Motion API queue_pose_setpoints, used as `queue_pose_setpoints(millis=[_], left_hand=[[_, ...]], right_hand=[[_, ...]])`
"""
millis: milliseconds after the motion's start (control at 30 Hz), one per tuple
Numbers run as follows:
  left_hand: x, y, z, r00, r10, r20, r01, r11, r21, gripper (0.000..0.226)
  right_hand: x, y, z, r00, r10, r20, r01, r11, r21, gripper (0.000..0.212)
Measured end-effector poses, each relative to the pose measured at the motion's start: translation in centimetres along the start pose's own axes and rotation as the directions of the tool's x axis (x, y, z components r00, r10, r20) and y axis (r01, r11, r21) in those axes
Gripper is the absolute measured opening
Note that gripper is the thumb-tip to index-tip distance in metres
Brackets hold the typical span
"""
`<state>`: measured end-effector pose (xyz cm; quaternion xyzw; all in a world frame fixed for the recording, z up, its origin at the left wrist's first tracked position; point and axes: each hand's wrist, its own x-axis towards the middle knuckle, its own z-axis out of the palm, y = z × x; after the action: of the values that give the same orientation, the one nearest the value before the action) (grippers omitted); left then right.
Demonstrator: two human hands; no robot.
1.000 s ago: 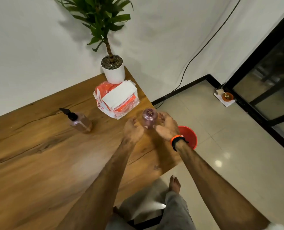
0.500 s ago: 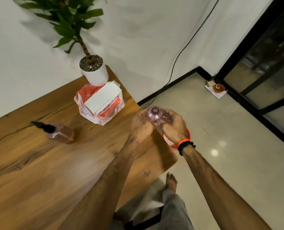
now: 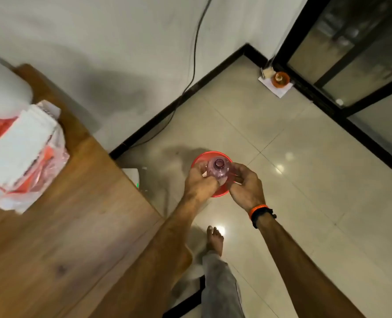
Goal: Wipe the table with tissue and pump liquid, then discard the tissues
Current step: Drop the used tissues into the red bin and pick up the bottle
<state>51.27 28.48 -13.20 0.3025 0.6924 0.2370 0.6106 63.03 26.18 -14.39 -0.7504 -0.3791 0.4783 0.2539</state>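
A small pink see-through bottle point(image 3: 218, 169) with an open neck and no pump is held between both hands, out past the table's right edge. My left hand point(image 3: 199, 182) grips its left side and my right hand point(image 3: 245, 187) its right side. Directly beneath them on the floor stands a red bin point(image 3: 213, 157), mostly hidden by the hands. Something pale is pressed under the bottle between my fingers; I cannot tell what it is. The white tissue pack point(image 3: 18, 145) in its red and clear plastic wrap lies on the wooden table point(image 3: 75, 226) at the left.
A white plant pot point(image 3: 2, 92) stands blurred at the table's far left corner. A black cable point(image 3: 195, 53) runs down the wall to the floor. An orange object on white paper point(image 3: 279, 80) lies by the dark glass door point(image 3: 362, 53). My bare foot point(image 3: 215, 239) rests on the tiles.
Both hands carried the pink bottle rightward off the table to above the red bin. The view swung right, so the pump bottle and the plant have left the picture.
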Motion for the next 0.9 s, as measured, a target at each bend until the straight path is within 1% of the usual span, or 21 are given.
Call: queue_pose_setpoints(millis=[67, 133, 233, 333, 433, 500, 533, 600, 700, 733, 767, 867, 900], left_hand=[[2.5, -1.7, 1.4, 0.999, -0.052, 0.006, 0.052, 0.999, -0.014, 0.042], [4.9, -3.4, 2.6, 0.994, -0.105, 0.007, 0.105, 0.994, -0.023, 0.05], [7.9, -5.1, 3.8, 0.99, -0.14, -0.002, 0.14, 0.99, 0.007, 0.043], [10.2, -5.7, 4.1, 0.986, -0.163, 0.021, 0.163, 0.987, 0.002, 0.048], [11.8, -5.9, 3.5, 0.979, -0.204, 0.017, 0.204, 0.979, -0.002, 0.048], [12.4, -6.1, 3.0, 0.973, -0.231, 0.02, 0.23, 0.973, 0.01, 0.054], [12.5, -6.1, 2.9, 0.97, -0.243, 0.026, 0.243, 0.97, 0.001, 0.057], [12.4, -5.9, 2.6, 0.966, -0.256, 0.028, 0.256, 0.967, 0.013, 0.06], [11.8, -5.5, 2.3, 0.968, -0.253, 0.009, 0.252, 0.967, 0.036, 0.062], [11.5, -5.3, 2.3, 0.968, -0.252, -0.003, 0.252, 0.967, 0.025, 0.061], [11.1, -5.0, 2.0, 0.968, -0.25, -0.014, 0.251, 0.968, 0.011, 0.055], [9.2, -4.1, 0.8, 0.972, -0.231, -0.029, 0.231, 0.973, -0.013, 0.022], [8.6, -3.8, 0.5, 0.976, -0.216, -0.026, 0.216, 0.976, -0.013, 0.019]], right_hand=[[2.0, 2.3, 0.3, 0.997, 0.066, 0.034, -0.065, 0.998, -0.003, 0.044], [4.2, 4.6, 0.8, 0.99, 0.132, 0.049, -0.132, 0.991, -0.013, 0.044], [6.7, 7.1, 1.6, 0.979, 0.192, 0.068, -0.191, 0.981, -0.014, 0.044], [9.2, 8.5, 2.5, 0.965, 0.24, 0.109, -0.242, 0.97, 0.001, 0.047], [11.3, 9.0, 2.9, 0.947, 0.307, 0.094, -0.309, 0.951, 0.004, 0.043], [12.0, 9.1, 3.1, 0.942, 0.328, 0.071, -0.328, 0.945, -0.017, 0.033], [12.1, 9.1, 3.1, 0.943, 0.328, 0.064, -0.327, 0.945, -0.02, 0.032], [12.0, 9.0, 3.2, 0.944, 0.324, 0.069, -0.323, 0.946, -0.023, 0.033], [11.3, 8.2, 3.1, 0.947, 0.313, 0.078, -0.312, 0.95, -0.025, 0.041], [10.9, 7.9, 3.1, 0.947, 0.313, 0.07, -0.312, 0.95, -0.016, 0.04], [10.4, 7.3, 3.0, 0.95, 0.306, 0.064, -0.306, 0.952, -0.002, 0.037], [8.4, 5.2, 2.8, 0.961, 0.27, 0.059, -0.273, 0.962, 0.034, 0.031], [7.9, 4.6, 2.7, 0.966, 0.251, 0.058, -0.253, 0.967, 0.029, 0.029]])
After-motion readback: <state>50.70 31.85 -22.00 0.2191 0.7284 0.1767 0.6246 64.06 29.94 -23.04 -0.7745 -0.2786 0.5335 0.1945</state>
